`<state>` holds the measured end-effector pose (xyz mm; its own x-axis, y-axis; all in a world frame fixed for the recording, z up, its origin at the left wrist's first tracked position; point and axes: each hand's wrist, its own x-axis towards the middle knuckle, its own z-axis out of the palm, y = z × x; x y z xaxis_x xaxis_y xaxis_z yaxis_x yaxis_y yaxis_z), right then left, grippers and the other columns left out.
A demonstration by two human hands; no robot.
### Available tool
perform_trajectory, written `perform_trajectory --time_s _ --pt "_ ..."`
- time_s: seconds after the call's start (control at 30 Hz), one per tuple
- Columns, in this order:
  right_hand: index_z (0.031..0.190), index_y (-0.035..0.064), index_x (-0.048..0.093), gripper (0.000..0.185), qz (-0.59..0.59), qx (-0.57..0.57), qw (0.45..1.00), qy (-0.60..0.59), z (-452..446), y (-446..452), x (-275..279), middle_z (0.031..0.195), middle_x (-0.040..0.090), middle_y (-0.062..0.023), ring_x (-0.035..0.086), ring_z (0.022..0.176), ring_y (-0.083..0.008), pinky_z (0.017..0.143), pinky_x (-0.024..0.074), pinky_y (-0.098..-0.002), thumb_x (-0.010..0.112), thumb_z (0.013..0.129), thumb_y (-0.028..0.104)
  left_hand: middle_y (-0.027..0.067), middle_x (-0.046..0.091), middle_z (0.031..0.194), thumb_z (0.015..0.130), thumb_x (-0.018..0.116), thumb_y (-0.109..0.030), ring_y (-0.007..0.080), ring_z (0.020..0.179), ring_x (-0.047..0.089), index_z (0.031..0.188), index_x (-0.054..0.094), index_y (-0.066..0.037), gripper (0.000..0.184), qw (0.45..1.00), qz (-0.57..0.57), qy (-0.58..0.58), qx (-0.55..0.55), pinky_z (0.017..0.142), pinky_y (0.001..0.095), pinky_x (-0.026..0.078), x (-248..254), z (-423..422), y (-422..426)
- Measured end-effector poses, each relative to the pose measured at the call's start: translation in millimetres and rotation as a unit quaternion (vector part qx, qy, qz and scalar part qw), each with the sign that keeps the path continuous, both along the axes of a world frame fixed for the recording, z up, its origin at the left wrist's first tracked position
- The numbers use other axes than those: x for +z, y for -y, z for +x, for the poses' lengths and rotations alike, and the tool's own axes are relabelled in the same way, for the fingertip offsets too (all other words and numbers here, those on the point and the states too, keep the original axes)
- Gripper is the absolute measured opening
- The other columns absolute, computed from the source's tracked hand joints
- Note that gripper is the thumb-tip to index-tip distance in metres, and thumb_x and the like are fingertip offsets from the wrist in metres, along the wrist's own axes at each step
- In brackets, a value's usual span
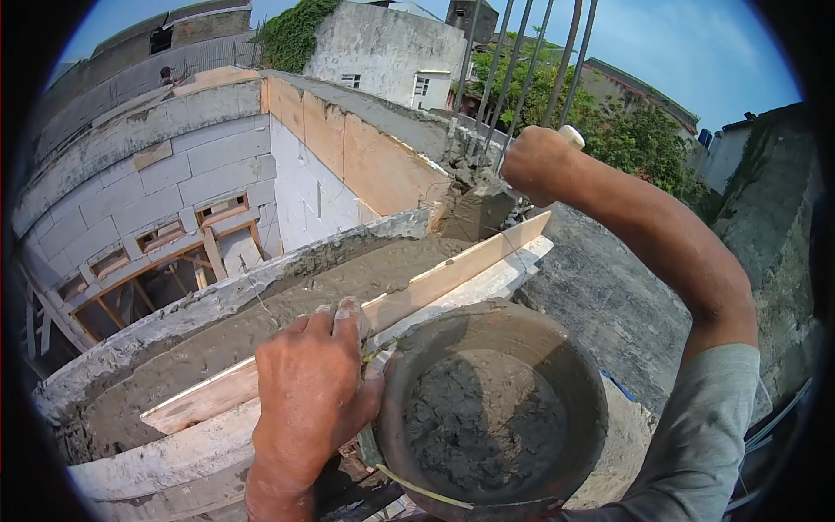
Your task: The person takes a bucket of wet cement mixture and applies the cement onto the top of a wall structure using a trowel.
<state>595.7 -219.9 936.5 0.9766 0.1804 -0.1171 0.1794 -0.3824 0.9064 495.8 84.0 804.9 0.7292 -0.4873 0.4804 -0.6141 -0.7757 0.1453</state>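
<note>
My left hand [315,383] is closed over the top edge of a long wooden board [417,291], fingers on the far side and thumb on the near side. Right of it stands a round bucket [584,383] with grey wet mortar [483,418] inside. My right hand [541,165] is raised near the steel bars, its fingers wrapped round a tool whose pale handle end [571,136] sticks out; the rest of the tool is mostly hidden. Beyond the board, wet mortar [287,317] fills the channel along the wall top.
Upright steel bars [513,78] rise from the wall corner beside rough mortar. Lower left is a drop into a block-walled room [139,200] with timber frames. A grey roof slab [609,287] lies to the right. A distant person [167,76] is at the upper left.
</note>
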Motion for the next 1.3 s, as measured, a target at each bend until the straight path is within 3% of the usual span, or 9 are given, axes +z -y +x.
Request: perform_trajectory --time_s 0.17,0.37,0.53,0.57,0.63,0.7,0.83,0.97,1.3 --pt "0.072 0.0122 0.074 0.007 0.01 0.024 0.999 0.038 -11.7 -12.7 -6.8 0.075 0.071 -0.0055 0.07 0.075 -0.0194 0.063 0.0508 -0.0324 0.072 0.069 0.018 0.0162 0.064 0.09 0.06 0.077 -0.028 0.0342 0.083 0.065 0.117 0.062 0.0 0.065 0.999 -0.031 -0.002 0.006 0.071 0.0431 0.051 -6.9 2.0 -0.3" --pt "0.093 0.0134 0.075 0.016 -0.171 -0.126 0.977 -0.003 19.9 -41.0 -63.3 0.091 0.073 -0.005 0.068 0.081 -0.0246 0.062 0.0495 -0.0448 0.065 0.082 0.018 0.0171 0.065 0.091 0.06 0.078 -0.028 0.0341 0.083 0.065 0.117 0.063 0.001 0.065 0.999 -0.02 -0.019 0.018 0.071 0.0431 0.051 -4.1 0.6 0.6" --pt "0.087 0.0134 0.076 0.015 -0.055 -0.09 0.993 -0.055 -4.0 -51.5 -7.0 0.09 0.073 -0.0052 0.07 0.085 -0.0211 0.07 0.0522 -0.0351 0.068 0.078 0.021 0.0174 0.065 0.089 0.06 0.078 -0.025 0.0349 0.081 0.065 0.115 0.063 0.002 0.063 0.998 -0.064 0.001 -0.006 0.071 0.0435 0.051 -8.5 1.9 -1.6" --pt "0.086 0.0143 0.077 0.015 -0.029 -0.071 0.997 0.01 -11.1 -53.2 0.5 0.088 0.073 -0.0059 0.07 0.084 -0.0203 0.073 0.0513 -0.0317 0.066 0.079 0.022 0.0174 0.065 0.088 0.06 0.078 -0.025 0.0351 0.08 0.065 0.115 0.063 0.003 0.063 0.997 -0.072 0.006 -0.016 0.07 0.0437 0.051 -10.1 2.3 -1.9" --pt "0.087 0.0145 0.077 0.015 -0.022 -0.042 0.997 0.053 -13.1 -54.3 3.6 0.087 0.073 -0.0064 0.071 0.084 -0.0208 0.072 0.0519 -0.0326 0.067 0.079 0.023 0.0177 0.065 0.087 0.061 0.078 -0.025 0.0355 0.079 0.064 0.114 0.063 0.003 0.062 0.997 -0.072 0.015 -0.012 0.069 0.0442 0.05 -11.3 2.3 -1.3" --pt "0.099 0.0126 0.076 0.025 -0.08 -0.157 0.984 0.003 9.7 -53.2 -24.9 0.102 0.073 -0.0071 0.07 0.092 -0.0263 0.061 0.0514 -0.045 0.075 0.075 0.018 0.0178 0.065 0.086 0.061 0.078 -0.025 0.0357 0.078 0.064 0.113 0.063 0.004 0.061 0.997 -0.071 0.022 -0.018 0.068 0.0445 0.05 -10.2 2.1 -0.6" --pt "0.08 0.0123 0.076 0.013 -0.022 -0.075 0.996 -0.031 -2.3 -38.9 -2.2 0.082 0.072 -0.0075 0.07 0.079 -0.0222 0.067 0.054 -0.0334 0.073 0.068 0.019 0.0175 0.065 0.086 0.061 0.078 -0.025 0.0358 0.078 0.064 0.112 0.063 0.003 0.06 0.997 -0.075 0.015 -0.016 0.068 0.0444 0.05 -13.3 2.6 -1.1" --pt "0.077 0.0107 0.075 0.013 0.03 -0.031 0.999 0.022 -18.2 -45.5 15.7 0.081 0.072 -0.0087 0.07 0.077 -0.0244 0.067 0.0542 -0.0357 0.072 0.066 0.014 0.0171 0.065 0.086 0.061 0.078 -0.026 0.0352 0.08 0.064 0.113 0.064 0.002 0.061 0.998 -0.062 -0.008 0.005 0.069 0.0441 0.05 -8.1 2.0 0.7" --pt "0.081 0.0059 0.075 0.02 0.064 -0.149 0.986 -0.041 -1.5 -20.5 7.9 0.083 0.072 -0.0118 0.07 0.08 -0.0286 0.068 0.0552 -0.0389 0.069 0.062 0.011 0.0148 0.064 0.087 0.063 0.078 -0.029 0.0318 0.081 0.065 0.115 0.062 0.002 0.063 0.999 -0.011 -0.033 0.014 0.069 0.0417 0.052 0.5 1.5 1.3"
